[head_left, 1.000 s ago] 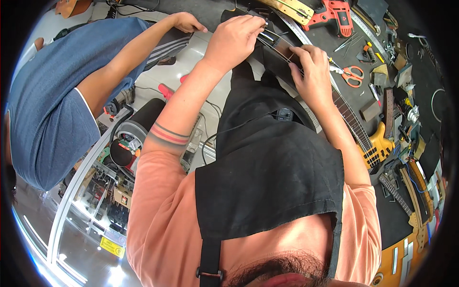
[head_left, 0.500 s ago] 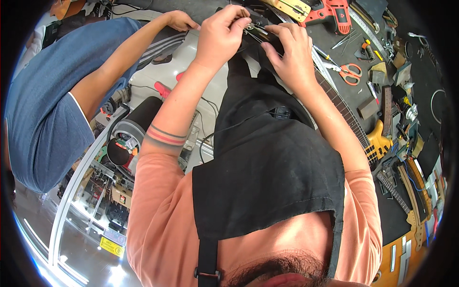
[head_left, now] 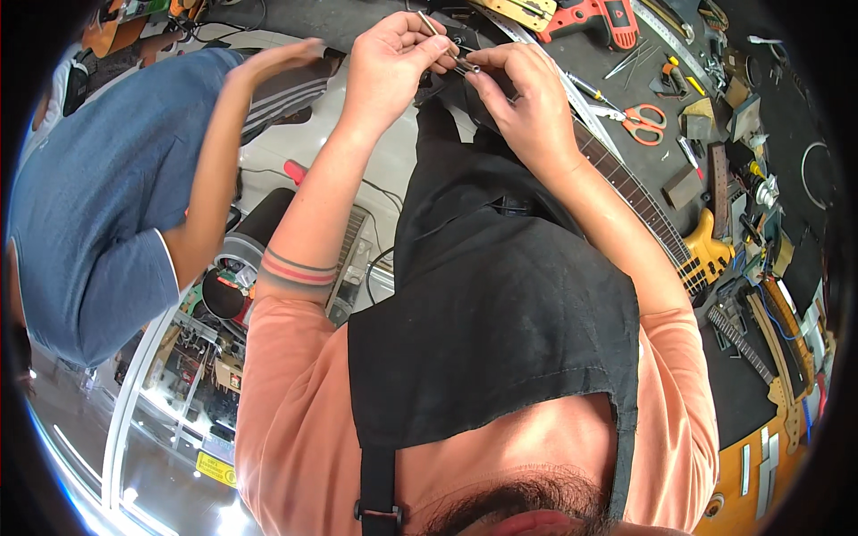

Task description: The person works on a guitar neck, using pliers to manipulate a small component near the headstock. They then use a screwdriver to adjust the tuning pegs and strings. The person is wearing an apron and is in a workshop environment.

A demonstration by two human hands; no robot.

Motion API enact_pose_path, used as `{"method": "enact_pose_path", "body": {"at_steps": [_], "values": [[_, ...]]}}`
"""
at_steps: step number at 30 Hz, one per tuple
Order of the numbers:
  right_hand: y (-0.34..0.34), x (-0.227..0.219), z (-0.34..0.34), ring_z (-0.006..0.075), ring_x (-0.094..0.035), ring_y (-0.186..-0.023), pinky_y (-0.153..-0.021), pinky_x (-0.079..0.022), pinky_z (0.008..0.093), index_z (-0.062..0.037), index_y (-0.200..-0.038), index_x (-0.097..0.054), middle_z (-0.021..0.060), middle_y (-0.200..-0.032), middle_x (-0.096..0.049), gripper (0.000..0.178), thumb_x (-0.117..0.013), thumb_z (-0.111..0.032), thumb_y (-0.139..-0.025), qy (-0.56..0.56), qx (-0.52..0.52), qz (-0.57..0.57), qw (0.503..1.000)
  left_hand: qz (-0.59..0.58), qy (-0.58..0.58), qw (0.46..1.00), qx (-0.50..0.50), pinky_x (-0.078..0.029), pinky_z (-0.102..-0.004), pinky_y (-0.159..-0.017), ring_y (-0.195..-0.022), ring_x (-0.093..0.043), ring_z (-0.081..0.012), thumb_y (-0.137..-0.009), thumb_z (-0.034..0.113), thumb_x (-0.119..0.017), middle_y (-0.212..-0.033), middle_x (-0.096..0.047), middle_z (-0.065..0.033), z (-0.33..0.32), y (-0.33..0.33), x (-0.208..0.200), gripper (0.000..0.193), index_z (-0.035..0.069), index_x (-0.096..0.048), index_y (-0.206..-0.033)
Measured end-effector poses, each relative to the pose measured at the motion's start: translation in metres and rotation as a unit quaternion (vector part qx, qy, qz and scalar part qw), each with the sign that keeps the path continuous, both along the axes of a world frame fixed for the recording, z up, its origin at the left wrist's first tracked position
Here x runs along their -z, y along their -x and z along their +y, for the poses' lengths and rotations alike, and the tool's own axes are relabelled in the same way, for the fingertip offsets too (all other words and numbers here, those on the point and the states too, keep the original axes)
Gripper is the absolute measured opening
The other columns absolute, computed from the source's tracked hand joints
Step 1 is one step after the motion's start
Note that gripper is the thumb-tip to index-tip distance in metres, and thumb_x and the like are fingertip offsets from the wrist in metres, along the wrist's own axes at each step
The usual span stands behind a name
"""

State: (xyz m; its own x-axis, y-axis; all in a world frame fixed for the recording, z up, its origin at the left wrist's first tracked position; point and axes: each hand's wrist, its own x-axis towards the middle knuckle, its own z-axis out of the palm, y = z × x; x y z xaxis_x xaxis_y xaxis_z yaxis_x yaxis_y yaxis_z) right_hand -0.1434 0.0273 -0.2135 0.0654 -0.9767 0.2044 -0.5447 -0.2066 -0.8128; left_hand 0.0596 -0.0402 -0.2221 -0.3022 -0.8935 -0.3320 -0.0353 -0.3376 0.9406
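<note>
My left hand (head_left: 393,67) is closed around a thin metal rod-shaped tool (head_left: 432,25), pinched between thumb and fingers, its upper end sticking out past the knuckles. The tool slants down toward my right hand (head_left: 532,98), whose thumb and index finger come together at its shiny lower end. Its exact kind is too small to make out. Below and beside my right hand runs a dark fretted guitar neck (head_left: 621,174), ending in a yellowish wooden headstock (head_left: 708,250). What lies directly under my fingers is partly hidden.
A red and black power tool (head_left: 594,20), orange-handled scissors (head_left: 644,123), a wooden block (head_left: 682,188) and a long metal ruler (head_left: 663,40) lie on the dark bench. Another fretted neck (head_left: 740,346) lies farther right. A person in a blue shirt (head_left: 116,196) is close at my left.
Both my hands have shifted slightly left, and the rod now stands out clearly between them. The other person's arm has swung left and away from my left hand.
</note>
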Motion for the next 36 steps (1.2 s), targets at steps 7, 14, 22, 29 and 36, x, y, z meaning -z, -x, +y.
{"method": "enact_pose_path", "body": {"at_steps": [7,14,22,29,36], "values": [[0.0,-0.009,0.004,0.0311,-0.069,-0.1,-0.091,-0.053,0.0445,-0.0059,-0.11,-0.076,0.0064,-0.101,-0.074,0.023,-0.087,-0.011,-0.09,0.02,-0.004,-0.009,1.0,0.028,-0.024,0.999,0.009,-0.062,-0.031,-0.081,-0.088,-0.078,-0.0184,-0.107,0.005,-0.072,-0.101,-0.081,-0.0136,0.006,0.001,-0.011,0.014,-0.005,-0.07,-0.117],[0.007,-0.01,0.008,0.0322,-0.069,-0.105,-0.097,-0.051,0.0454,-0.0068,-0.118,-0.074,0.0074,-0.106,-0.073,0.032,-0.086,-0.009,-0.088,0.006,-0.002,0.017,1.0,-0.009,0.042,0.999,-0.033,-0.063,-0.0318,-0.08,-0.088,-0.078,-0.0173,-0.108,0.008,-0.073,-0.1,-0.081,-0.0113,0.015,0.005,-0.015,0.016,-0.004,-0.071,-0.118],[0.026,0.024,0.017,0.0371,-0.06,-0.126,-0.112,-0.047,0.0507,-0.0061,-0.14,-0.066,0.0145,-0.131,-0.065,0.05,-0.078,-0.017,-0.092,-0.085,0.046,0.096,0.991,-0.271,0.392,0.877,0.057,-0.061,-0.0355,-0.079,-0.086,-0.078,-0.0268,-0.101,0.006,-0.076,-0.099,-0.079,-0.0105,0.004,0.001,0.009,0.012,0.002,-0.075,-0.112],[0.02,0.037,0.004,0.0362,-0.067,-0.126,-0.115,-0.046,0.0489,-0.0023,-0.141,-0.068,0.0172,-0.131,-0.073,0.054,-0.075,-0.033,-0.097,-0.157,0.04,0.108,0.981,-0.301,0.47,0.826,0.079,-0.062,-0.0417,-0.084,-0.095,-0.077,-0.0331,-0.099,0.006,-0.077,-0.101,-0.079,-0.0108,0.008,-0.001,0.023,0.01,0.003,-0.074,-0.108],[-0.001,0.027,-0.016,0.041,-0.078,-0.111,-0.107,-0.056,0.0497,0.0006,-0.137,-0.074,0.0217,-0.113,-0.083,0.058,-0.069,-0.041,-0.097,-0.269,0.024,0.136,0.953,-0.29,0.484,0.821,0.088,-0.062,-0.0408,-0.085,-0.094,-0.077,-0.0326,-0.096,0.005,-0.078,-0.098,-0.079,-0.0104,0.009,-0.006,0.024,0.01,0.003,-0.075,-0.106]]}}
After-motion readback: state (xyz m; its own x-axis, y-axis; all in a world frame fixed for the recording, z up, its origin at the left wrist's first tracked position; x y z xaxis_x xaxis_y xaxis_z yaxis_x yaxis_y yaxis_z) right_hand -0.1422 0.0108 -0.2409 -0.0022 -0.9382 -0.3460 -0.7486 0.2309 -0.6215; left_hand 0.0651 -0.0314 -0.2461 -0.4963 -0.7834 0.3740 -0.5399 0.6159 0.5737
